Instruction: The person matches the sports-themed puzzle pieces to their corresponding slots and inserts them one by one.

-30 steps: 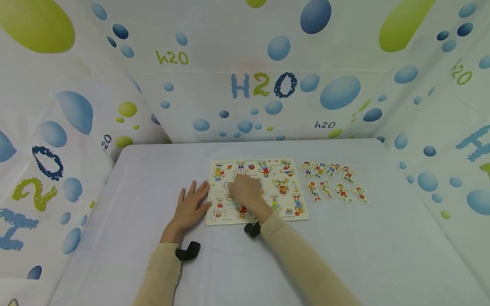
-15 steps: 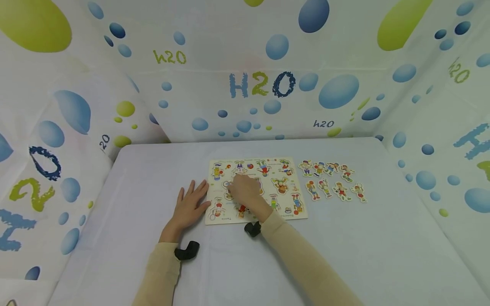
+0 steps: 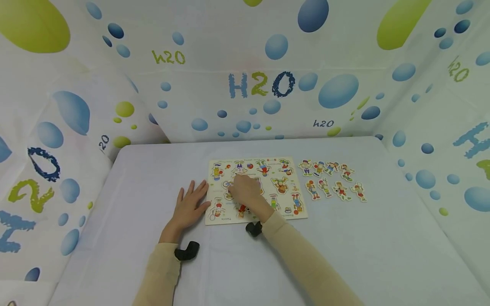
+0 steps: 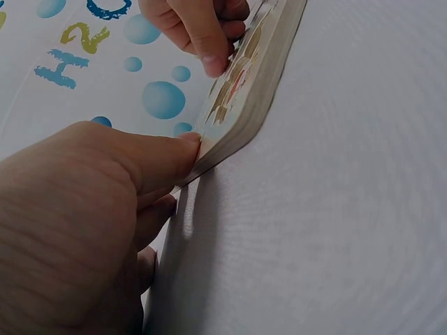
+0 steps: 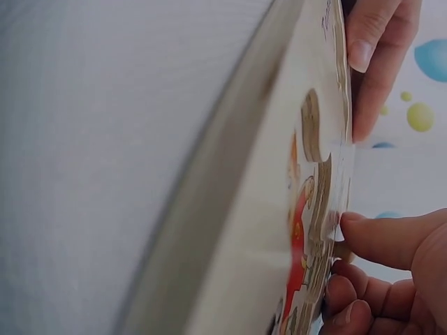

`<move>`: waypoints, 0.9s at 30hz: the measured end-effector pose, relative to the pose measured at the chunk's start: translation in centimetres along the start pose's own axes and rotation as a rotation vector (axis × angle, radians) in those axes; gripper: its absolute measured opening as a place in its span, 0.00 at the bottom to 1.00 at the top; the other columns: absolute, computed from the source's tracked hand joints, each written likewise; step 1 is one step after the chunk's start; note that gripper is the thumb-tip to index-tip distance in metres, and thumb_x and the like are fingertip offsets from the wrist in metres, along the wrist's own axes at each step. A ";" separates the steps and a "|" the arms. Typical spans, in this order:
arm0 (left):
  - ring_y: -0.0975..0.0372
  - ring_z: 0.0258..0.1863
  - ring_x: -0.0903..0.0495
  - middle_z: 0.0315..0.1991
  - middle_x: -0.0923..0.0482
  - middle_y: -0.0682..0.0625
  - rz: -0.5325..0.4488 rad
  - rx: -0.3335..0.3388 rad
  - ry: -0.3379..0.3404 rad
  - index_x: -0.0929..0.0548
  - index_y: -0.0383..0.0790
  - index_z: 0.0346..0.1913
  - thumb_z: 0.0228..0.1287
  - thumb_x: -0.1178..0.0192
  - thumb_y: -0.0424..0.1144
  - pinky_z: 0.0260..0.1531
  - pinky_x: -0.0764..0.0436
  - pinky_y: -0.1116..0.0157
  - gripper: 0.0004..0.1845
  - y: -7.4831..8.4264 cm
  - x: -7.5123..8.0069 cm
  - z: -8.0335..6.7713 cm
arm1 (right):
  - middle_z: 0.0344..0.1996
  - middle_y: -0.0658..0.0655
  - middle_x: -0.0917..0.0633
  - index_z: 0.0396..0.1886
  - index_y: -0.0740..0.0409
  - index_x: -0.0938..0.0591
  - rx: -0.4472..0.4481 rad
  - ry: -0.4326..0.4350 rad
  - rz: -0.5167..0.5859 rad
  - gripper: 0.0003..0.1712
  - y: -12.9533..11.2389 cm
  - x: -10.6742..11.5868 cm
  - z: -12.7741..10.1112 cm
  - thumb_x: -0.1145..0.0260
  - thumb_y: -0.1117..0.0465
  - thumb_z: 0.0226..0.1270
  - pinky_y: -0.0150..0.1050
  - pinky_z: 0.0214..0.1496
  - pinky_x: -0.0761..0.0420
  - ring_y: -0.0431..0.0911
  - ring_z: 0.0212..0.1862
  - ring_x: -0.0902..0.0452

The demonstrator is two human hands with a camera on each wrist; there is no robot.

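Note:
A cream puzzle board printed with sporting figures lies at the middle of the table. My right hand is over it, fingers curled, hiding part of its middle. In the right wrist view, my thumb and fingers pinch a small brown-edged puzzle piece at the board's surface; its picture is hidden. At the board's left edge, my left hand rests on the table with fingers spread and straight. Its thumb touches the rim of the board in the left wrist view.
Right of the board, several loose puzzle pieces shaped as sporting figures lie in two rows. A white cloth covers the table. Behind it stands a white curtain with blue and green drops.
Both hands stay in nearly the same place. The whole head view has shifted very slightly; no piece is visibly moved.

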State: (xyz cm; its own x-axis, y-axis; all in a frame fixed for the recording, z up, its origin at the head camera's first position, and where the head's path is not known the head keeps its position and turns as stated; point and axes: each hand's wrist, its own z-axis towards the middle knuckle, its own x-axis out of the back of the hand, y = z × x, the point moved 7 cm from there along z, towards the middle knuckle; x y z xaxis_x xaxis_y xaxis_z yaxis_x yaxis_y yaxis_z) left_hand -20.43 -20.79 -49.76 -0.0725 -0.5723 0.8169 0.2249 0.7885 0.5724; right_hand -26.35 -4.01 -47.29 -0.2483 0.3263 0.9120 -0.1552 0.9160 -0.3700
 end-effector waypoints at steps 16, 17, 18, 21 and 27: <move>0.40 0.77 0.56 0.75 0.43 0.41 -0.007 0.000 -0.005 0.38 0.35 0.73 0.68 0.42 0.43 0.72 0.66 0.38 0.34 0.0 0.1 0.1 | 0.17 0.49 0.26 0.25 0.55 0.22 0.052 0.039 0.155 0.19 1.1 1.6 -1.1 0.38 0.47 0.70 0.30 0.14 0.38 0.39 0.16 0.34; 0.40 0.77 0.56 0.75 0.43 0.42 -0.009 0.003 -0.009 0.38 0.35 0.73 0.68 0.42 0.43 0.73 0.67 0.38 0.34 0.0 0.1 0.1 | 0.18 0.49 0.25 0.26 0.55 0.22 0.058 0.050 0.153 0.18 1.3 2.0 -1.4 0.38 0.47 0.70 0.30 0.14 0.38 0.39 0.17 0.34; 0.40 0.77 0.57 0.75 0.43 0.42 -0.010 0.004 -0.010 0.38 0.35 0.73 0.68 0.42 0.43 0.73 0.67 0.39 0.34 0.0 0.1 0.1 | 0.18 0.50 0.24 0.28 0.56 0.21 0.060 0.059 0.151 0.18 1.4 2.3 -1.7 0.38 0.47 0.70 0.29 0.14 0.38 0.40 0.17 0.34; 0.40 0.77 0.56 0.75 0.43 0.42 -0.016 0.004 -0.013 0.38 0.36 0.73 0.68 0.42 0.43 0.73 0.67 0.39 0.34 0.0 0.0 0.1 | 0.21 0.51 0.22 0.30 0.57 0.20 0.064 0.094 0.137 0.17 2.4 3.1 -2.3 0.38 0.48 0.70 0.29 0.15 0.37 0.40 0.19 0.34; 0.39 0.77 0.55 0.75 0.42 0.40 0.001 -0.004 0.001 0.38 0.35 0.73 0.69 0.43 0.43 0.72 0.65 0.38 0.34 0.1 0.1 0.0 | 0.20 0.51 0.22 0.30 0.57 0.20 0.058 0.171 0.146 0.14 5.4 4.7 -3.4 0.37 0.52 0.70 0.30 0.17 0.38 0.41 0.20 0.33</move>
State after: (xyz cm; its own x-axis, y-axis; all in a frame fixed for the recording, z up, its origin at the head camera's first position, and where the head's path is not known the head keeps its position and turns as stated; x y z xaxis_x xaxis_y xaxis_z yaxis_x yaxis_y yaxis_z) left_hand -20.44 -20.83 -49.61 -0.0708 -0.5716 0.8174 0.2292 0.7883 0.5711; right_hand -25.08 3.29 -44.38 -0.1069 0.4935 0.8632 -0.1860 0.8429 -0.5049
